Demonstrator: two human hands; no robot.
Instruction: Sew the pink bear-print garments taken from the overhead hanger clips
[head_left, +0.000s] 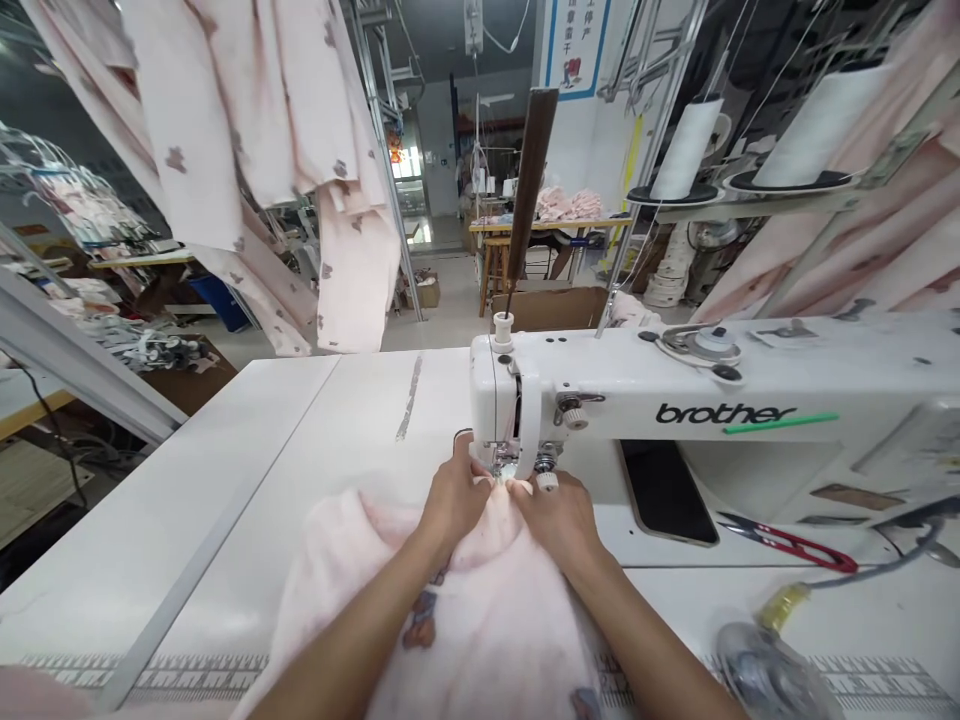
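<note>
A pale pink fleece garment (487, 630) with small dark printed figures lies over the front of the table, its neckline gathered up under the needle of a white sewing machine (600, 385). My left hand (456, 492) pinches the neckline edge just left of the presser foot (498, 464). On the other side, my right hand (561, 515) grips the same edge, thumb close to the foot. Both hands are closed on the cloth, and their fingertips are partly hidden by fabric and the machine head. The machine's lamp lights the cloth between them.
Right of my hands lie a black phone (667, 490) and red-handled thread snips (795, 543). A clear, blurred object (772, 670) sits at the front right. Thread cones (688, 150) stand behind the machine. Pink garments (262, 120) hang at the back left. A printed ruler strip (202, 672) runs along the front.
</note>
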